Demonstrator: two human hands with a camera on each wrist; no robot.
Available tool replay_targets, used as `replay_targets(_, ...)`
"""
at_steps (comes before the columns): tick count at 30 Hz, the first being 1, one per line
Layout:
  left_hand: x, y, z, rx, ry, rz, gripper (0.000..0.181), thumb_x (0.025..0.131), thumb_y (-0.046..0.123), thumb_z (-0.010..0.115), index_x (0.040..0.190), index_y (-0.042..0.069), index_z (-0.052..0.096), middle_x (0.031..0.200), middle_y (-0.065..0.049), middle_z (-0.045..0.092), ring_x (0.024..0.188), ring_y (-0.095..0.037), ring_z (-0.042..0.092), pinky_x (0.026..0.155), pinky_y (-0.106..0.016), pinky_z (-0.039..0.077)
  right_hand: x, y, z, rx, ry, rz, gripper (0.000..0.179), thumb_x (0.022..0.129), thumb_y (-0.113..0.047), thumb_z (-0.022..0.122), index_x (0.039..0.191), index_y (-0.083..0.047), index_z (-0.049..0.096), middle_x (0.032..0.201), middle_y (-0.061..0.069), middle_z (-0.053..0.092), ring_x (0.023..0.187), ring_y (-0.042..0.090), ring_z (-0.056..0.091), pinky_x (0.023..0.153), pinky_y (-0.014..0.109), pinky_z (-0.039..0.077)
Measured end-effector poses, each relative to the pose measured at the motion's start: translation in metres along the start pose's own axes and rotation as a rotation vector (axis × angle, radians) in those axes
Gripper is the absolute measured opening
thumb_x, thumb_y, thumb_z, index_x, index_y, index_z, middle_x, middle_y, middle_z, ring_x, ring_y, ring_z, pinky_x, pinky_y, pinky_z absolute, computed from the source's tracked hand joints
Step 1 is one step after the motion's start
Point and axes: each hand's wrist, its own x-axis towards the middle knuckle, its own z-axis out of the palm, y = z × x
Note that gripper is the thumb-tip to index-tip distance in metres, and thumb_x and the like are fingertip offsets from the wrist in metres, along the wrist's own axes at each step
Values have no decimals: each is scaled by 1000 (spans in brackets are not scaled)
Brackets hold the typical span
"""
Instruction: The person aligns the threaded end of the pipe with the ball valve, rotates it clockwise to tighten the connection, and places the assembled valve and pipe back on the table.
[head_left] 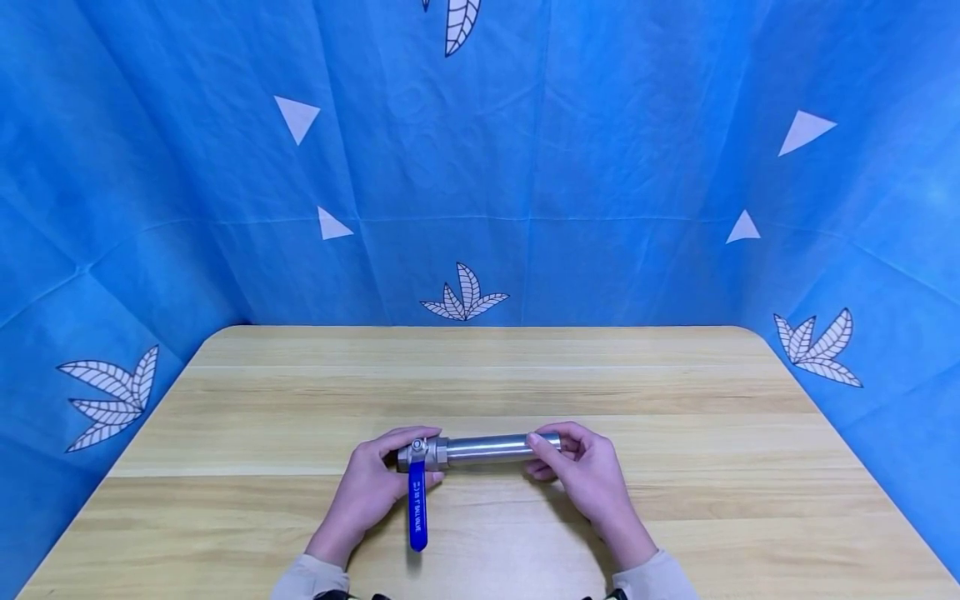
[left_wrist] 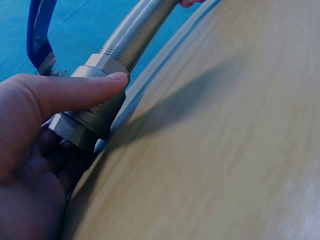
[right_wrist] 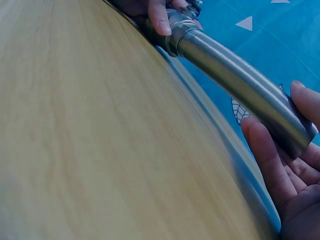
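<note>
A metal ball valve [head_left: 433, 455] with a blue lever handle [head_left: 417, 510] is held by my left hand [head_left: 369, 485], thumb on the near side and fingers on the far side. Its handle points toward me. From the valve's right end extends a straight silver pipe [head_left: 487, 448]; a few thread rings show at the joint [left_wrist: 117, 55] in the left wrist view. My right hand [head_left: 592, 477] holds the pipe's free end between thumb and fingers. In the right wrist view the pipe [right_wrist: 235, 75] runs from the valve to that hand, and its end face is mostly turned away.
A light wood-grain table [head_left: 675, 392] lies under both hands. Blue cloth [head_left: 600, 167] with white triangles and leaf prints hangs behind it and along both sides. The valve and pipe cast a shadow [left_wrist: 190, 95] on the tabletop.
</note>
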Motion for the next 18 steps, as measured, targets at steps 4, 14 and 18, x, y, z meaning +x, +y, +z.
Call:
replay_targets(4,0,0,0,-1,1,-1,55,75,15,98,122,38,80,138,6,75,136,-27,64,115,-54,47,0,1,0,4,4,5,26,95,-15,83,114,0,75,97,19,82,76,28,81,73,35,69)
replay_targets(14,0,-1,0,-13,-5,-7,54,76,14,98,122,38,81,139,7,74,137,-26,63,116,-52,48,-1,1,-3,-1,-58,-7,35,91,-14,87,118,3,72,97,16,79,78,26,80,77,36,68)
replay_targets(18,1,-1,0,-36,-8,-11,54,76,13,98,121,37,81,138,7,75,135,-24,64,113,-46,49,-1,1,-9,6,-143,-45,51,84,-6,90,128,6,67,110,18,77,87,22,79,81,32,67)
